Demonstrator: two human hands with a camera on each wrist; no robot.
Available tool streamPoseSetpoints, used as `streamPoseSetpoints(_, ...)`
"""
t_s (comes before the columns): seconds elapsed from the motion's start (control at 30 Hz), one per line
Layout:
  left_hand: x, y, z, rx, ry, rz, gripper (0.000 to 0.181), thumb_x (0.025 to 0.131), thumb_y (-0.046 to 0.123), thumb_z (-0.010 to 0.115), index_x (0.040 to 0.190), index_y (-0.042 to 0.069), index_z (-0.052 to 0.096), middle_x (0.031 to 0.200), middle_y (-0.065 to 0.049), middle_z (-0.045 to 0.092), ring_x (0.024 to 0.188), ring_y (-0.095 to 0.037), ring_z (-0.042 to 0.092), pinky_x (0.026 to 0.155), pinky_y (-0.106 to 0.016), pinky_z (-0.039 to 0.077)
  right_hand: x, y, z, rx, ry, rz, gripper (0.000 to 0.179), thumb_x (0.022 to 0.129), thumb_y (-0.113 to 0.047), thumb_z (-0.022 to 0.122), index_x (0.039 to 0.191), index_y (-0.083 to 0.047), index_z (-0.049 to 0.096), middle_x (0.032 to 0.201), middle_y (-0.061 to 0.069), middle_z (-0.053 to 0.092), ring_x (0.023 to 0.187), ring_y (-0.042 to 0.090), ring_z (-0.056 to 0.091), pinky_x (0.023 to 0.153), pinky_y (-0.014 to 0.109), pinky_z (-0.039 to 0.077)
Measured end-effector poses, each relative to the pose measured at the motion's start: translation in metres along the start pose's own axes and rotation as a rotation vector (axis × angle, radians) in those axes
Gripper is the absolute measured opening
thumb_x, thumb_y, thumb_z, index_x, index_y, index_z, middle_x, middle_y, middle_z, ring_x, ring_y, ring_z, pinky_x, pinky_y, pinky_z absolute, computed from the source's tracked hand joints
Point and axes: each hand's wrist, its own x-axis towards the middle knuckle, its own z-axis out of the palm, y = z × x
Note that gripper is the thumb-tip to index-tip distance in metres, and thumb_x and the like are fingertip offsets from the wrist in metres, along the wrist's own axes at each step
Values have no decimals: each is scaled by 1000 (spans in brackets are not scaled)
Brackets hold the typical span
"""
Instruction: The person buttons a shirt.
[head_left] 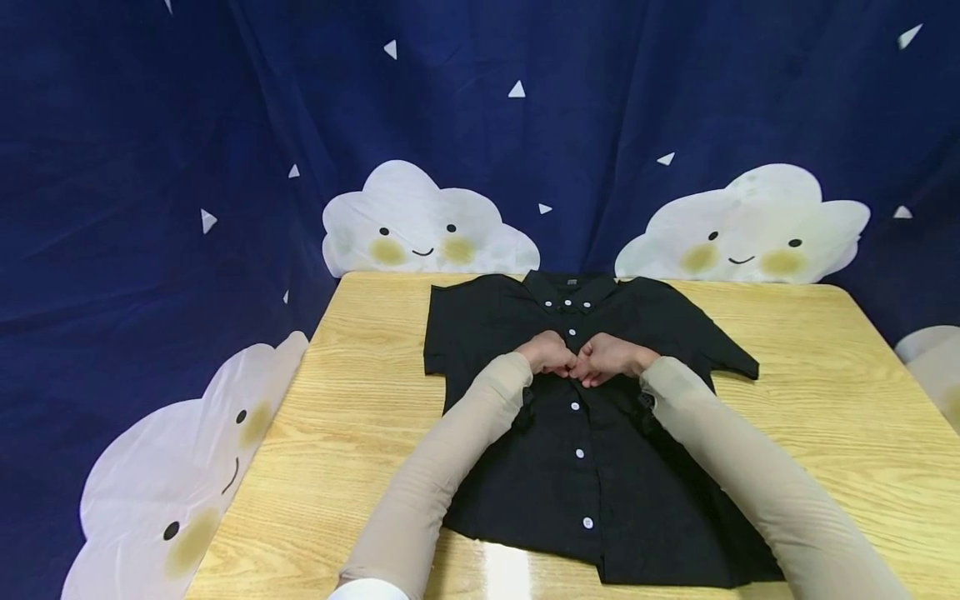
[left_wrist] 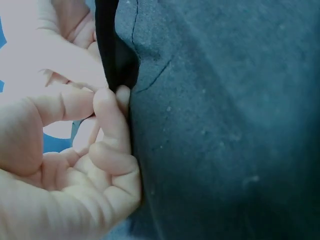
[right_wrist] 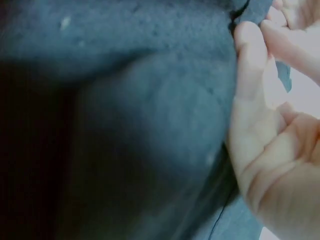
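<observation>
The left hand pinches dark cloth between thumb and curled fingers, and the right hand pinches it just beside, their fingertips close together over the middle of the front placket. The work looks like buttoning, perhaps about halfway: the upper button, just beyond the hands, and those at the collar seem fastened. The three nearer buttons, the middle one among them, lie exposed left of the placket's edge and appear undone, so they are probably left to do. Whether the one under the fingers is through its hole cannot be told. The shirt is black, short-sleeved and white-buttoned, lying face up on the wooden worktop, collar at the far edge and hem near. Its left sleeve hangs fairly straight, the right one slants outward, and the right front panel reaches nearer than the left, leaving the hem uneven.
</observation>
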Motion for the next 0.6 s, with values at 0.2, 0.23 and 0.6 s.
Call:
streamPoseSetpoints(0.2, -1, 2, -4, 62, -11, 3, 35, 85, 14, 68, 52, 9, 55, 47, -2, 48, 36, -10, 37, 37, -20, 24, -2, -1, -2, 76, -31, -4, 6, 83, 0, 63, 78, -5, 63, 68, 5, 63, 63, 11, 63, 58, 24, 52)
streamPoseSetpoints(0.23, -1, 2, -4, 67, -14, 5, 35, 85, 14, 69, 52, 9, 56, 47, -2, 48, 37, -10, 37, 38, -20, 25, -2, -1, -1, 73, -26, -5, 6, 82, -1, 64, 78, -5, 63, 68, 5, 63, 62, 11, 63, 58, 24, 52)
streamPoseSetpoints(0.6, 0, -3, -2, -81, -5, -6, 27, 82, 4, 66, 57, 9, 56, 55, -3, 55, 48, -12, 50, 48, -23, 37, -1, -2, 2, -71, -13, -64, 9, 81, -1, 65, 74, -4, 60, 71, 4, 61, 62, 12, 62, 60, 28, 52)
